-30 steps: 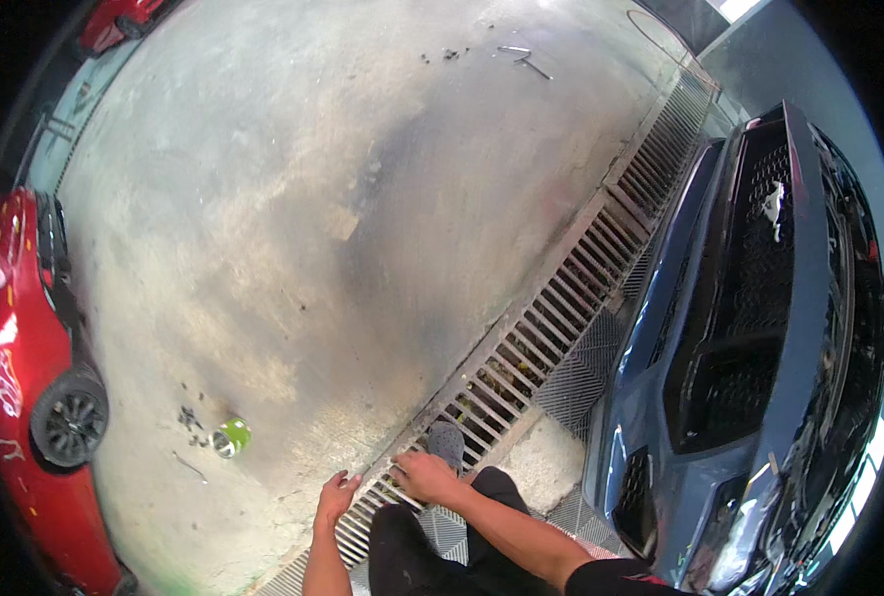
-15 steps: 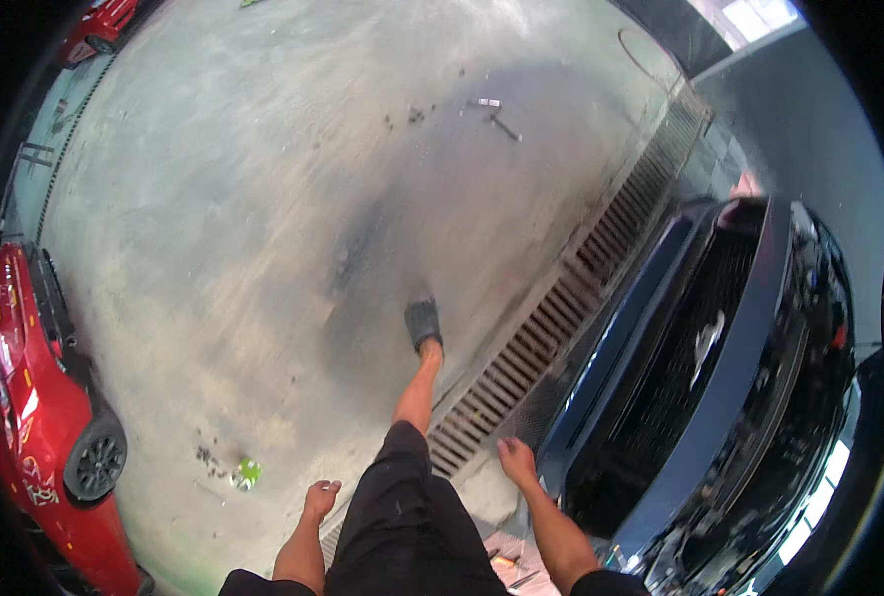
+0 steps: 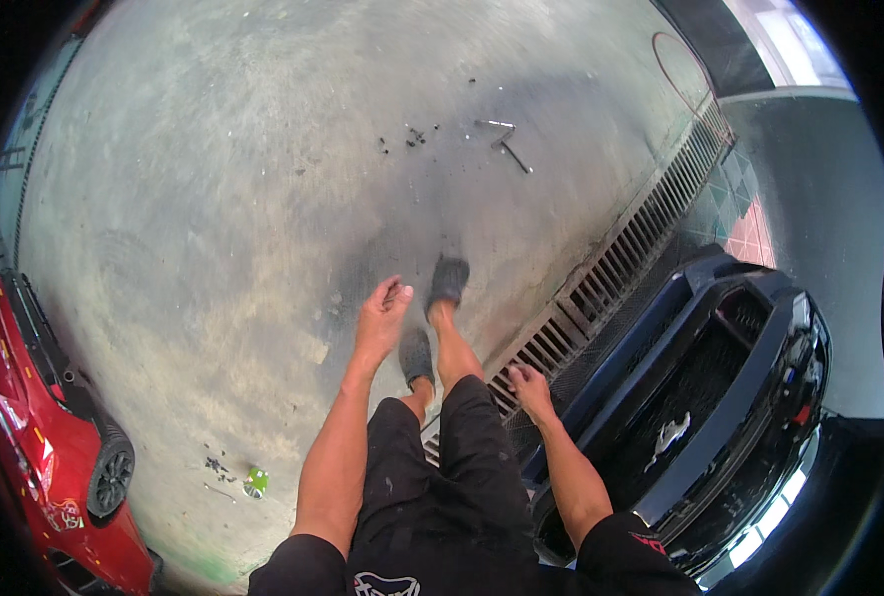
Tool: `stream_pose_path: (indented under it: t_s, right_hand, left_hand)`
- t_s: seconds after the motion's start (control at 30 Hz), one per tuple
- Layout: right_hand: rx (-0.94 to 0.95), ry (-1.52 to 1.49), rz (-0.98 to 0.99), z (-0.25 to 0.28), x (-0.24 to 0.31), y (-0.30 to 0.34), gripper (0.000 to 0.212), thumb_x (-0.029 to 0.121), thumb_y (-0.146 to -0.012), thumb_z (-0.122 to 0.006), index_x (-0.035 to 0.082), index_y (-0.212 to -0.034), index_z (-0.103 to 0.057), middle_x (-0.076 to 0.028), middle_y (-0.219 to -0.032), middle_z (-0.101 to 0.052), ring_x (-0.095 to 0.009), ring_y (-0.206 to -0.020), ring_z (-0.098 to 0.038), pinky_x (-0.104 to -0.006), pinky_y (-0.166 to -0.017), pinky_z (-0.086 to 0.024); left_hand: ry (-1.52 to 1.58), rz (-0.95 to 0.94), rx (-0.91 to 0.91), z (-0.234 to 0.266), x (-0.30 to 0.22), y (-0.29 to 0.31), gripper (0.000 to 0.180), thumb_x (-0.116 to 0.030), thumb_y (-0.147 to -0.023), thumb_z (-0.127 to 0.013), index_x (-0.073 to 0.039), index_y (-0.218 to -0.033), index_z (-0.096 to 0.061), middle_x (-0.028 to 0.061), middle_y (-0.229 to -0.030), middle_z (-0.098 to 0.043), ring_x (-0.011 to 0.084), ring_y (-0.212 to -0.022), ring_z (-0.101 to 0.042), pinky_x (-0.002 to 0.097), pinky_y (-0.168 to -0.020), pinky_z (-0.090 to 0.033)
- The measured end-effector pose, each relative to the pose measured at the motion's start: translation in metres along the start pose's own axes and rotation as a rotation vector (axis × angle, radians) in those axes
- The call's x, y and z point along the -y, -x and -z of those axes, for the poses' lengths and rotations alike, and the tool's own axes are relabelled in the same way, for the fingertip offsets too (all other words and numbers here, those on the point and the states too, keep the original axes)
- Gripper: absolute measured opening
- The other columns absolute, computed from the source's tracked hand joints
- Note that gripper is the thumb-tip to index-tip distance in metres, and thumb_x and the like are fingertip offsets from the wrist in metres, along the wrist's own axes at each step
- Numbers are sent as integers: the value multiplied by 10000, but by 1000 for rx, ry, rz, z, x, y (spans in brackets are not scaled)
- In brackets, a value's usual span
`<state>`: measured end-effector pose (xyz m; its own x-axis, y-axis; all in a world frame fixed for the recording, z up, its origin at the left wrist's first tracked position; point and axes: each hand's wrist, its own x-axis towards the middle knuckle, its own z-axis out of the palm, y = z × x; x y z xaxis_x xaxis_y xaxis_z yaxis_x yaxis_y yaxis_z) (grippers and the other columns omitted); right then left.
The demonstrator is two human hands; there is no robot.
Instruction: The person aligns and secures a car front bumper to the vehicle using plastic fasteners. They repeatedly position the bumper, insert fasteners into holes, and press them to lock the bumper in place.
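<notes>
My left hand (image 3: 384, 310) is held out in front of my body above the concrete floor, its fingers curled in toward the thumb; whether something small sits in them is hidden. Lower and to the right, my right hand (image 3: 529, 389) hangs over the drain grating (image 3: 591, 288) with loosely curled fingers and nothing visible in it. Nearest to that hand is the dark blue front end of a car (image 3: 730, 397), which has a black mesh grille and a silver animal-shaped emblem (image 3: 668, 437). Neither hand touches it.
Ahead on the floor lie a silver rod-like tool (image 3: 495, 124), a dark-handled tool (image 3: 516, 157) and scattered small black pieces (image 3: 415, 137). At left stands a red car (image 3: 55, 437); near its wheel are a green-and-white container (image 3: 255, 483) and more black bits (image 3: 216, 465). A hose-like loop (image 3: 658, 62) lies far right.
My left hand has swung forward and up from beside my leg. The right hand has also moved forward. Both feet show now, where one did before, and the view has shifted.
</notes>
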<state>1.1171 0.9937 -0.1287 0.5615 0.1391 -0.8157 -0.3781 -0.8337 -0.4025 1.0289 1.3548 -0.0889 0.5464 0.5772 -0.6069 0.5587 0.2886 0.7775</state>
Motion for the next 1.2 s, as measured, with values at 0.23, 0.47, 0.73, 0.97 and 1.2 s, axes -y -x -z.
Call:
stream_pose_path:
  t_s: [0.23,0.47,0.73,0.97,1.2]
  right_hand:
    - [107,94,65,3,144,-141,426,289,-1044,-614,-86,-1242,-655,-120,-999,-738,-176,-835,-687,-343,-752,-544]
    - [176,183,183,-22,264,-294,411,270,-1013,-637,-90,-1209,-676,-129,-933,-747,-179,-798,-698,-350,-753,-549]
    - [52,294,407,-106,367,-480,331,246,-950,-650,-20,-1123,-744,-233,-1065,-756,-374,-1024,-731,-439,-903,-556]
    - [-125,409,725,-185,393,-587,326,176,-933,-705,58,-1237,-718,-187,-1083,-714,-314,-903,-720,-406,-852,-564]
    - [-161,160,517,-203,377,-597,343,151,-957,-693,-9,-1260,-681,-169,-1043,-696,-282,-891,-708,-386,-856,-558]
  left_hand:
    - [29,272,-34,9,5,-62,608,-383,-1004,-684,39,-1427,-566,224,-1316,-676,249,-1171,-673,364,-1010,-511]
    - [112,355,-72,3,-23,-138,587,-362,-1025,-682,32,-1441,-554,185,-1297,-674,205,-1104,-661,347,-998,-506]
    - [-79,352,53,-34,-51,-255,564,-360,-1018,-681,-8,-1443,-564,172,-1303,-681,219,-1118,-657,320,-963,-518]
    - [-456,87,294,-41,-34,-295,558,-359,-1005,-672,12,-1409,-575,237,-1324,-653,393,-1194,-643,422,-999,-509]
    - [-279,177,259,-27,-29,-313,527,-290,-993,-705,20,-1400,-577,230,-1321,-654,356,-1223,-640,404,-1002,-509]
